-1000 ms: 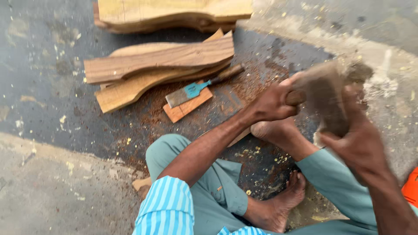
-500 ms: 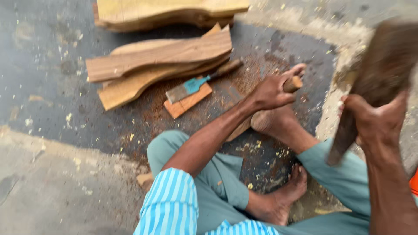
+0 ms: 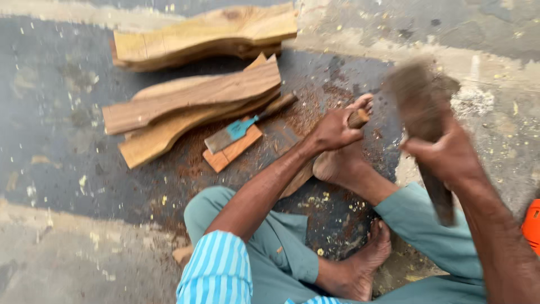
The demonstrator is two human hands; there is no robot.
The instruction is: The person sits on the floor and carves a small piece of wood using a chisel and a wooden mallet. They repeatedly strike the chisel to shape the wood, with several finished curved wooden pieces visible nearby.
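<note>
Compared with half a second ago, the right hand (image 3: pixel 444 155) is bringing the wooden mallet (image 3: pixel 423 121) down and inward; earlier it was raised near the right edge of the view, and now its blurred head is sitting just right of the left hand (image 3: pixel 333 128), near the handle top. A second ago the mallet was low over that same handle. The left hand is staying in place on the chisel handle (image 3: pixel 358 117), and the foot (image 3: pixel 343 160) is still pressing beneath it.

The mallet is looking dark brown, thick at the head and narrowing to a long shaft that is running down below the right fist; motion blur is hiding its surface detail. The right fingers are clenched around the shaft. The left fingers are wrapped tightly around the chisel handle, whose rounded pale end is poking out above the fist. The piece under the foot is mostly hidden.

On the dark ground (image 3: pixel 56 141) three curved wooden planks (image 3: pixel 191 98) are lying, one apart at the top and two stacked. Beside them one blue-bladed chisel (image 3: pixel 242 128) is resting on one small orange-brown block (image 3: pixel 233 152). Two bare feet are showing, and reddish sawdust (image 3: pixel 315 107) is scattered around.
</note>
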